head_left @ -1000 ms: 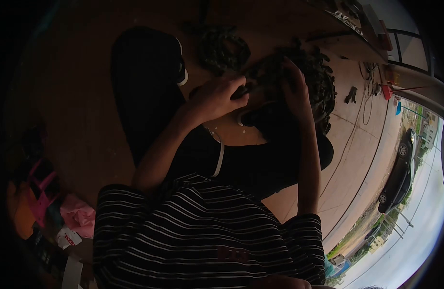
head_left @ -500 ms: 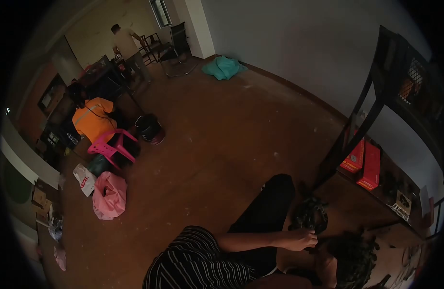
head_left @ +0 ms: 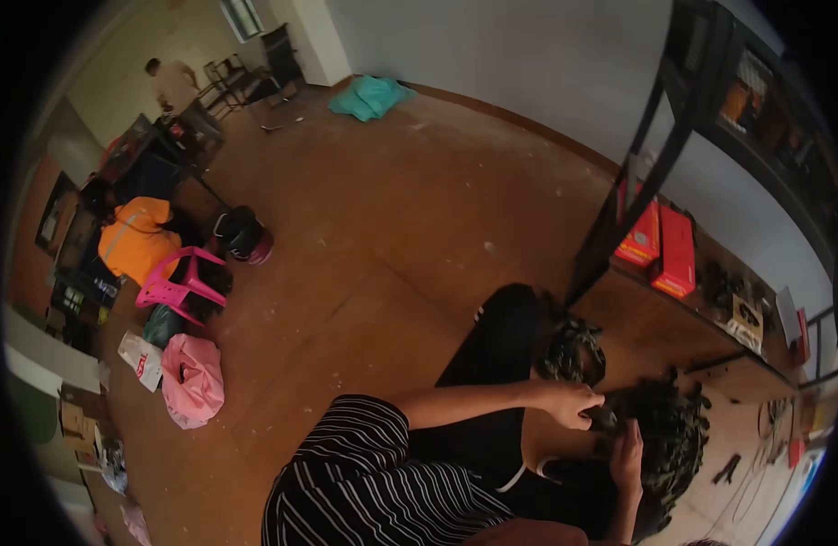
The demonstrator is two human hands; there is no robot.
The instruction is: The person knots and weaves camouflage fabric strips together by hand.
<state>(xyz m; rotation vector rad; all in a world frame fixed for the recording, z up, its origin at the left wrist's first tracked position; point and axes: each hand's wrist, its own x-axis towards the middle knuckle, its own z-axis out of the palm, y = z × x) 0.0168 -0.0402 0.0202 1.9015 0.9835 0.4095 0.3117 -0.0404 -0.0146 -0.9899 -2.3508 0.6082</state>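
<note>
My left hand reaches across from the striped sleeve, its fingers closed in a pinch at a small dark piece whose kind I cannot make out. Close beside it, my right hand is raised with its fingers bent together around the same spot; what lies in them is hidden. A large heap of small black parts is right next to my right hand. A smaller dark cluster of similar parts lies beyond my left hand, near my knee.
At right stands a dark shelf rack with red boxes on its lower board. Cables lie on the floor at lower right. To the left are a pink bag, a pink chair with a person in orange, and a black bucket. Another person stands farther back.
The view has shifted, so the room's things sit further left and most of them higher. My right hand has risen beside the heap and shows more clearly; my left hand stays pinched close to it.
</note>
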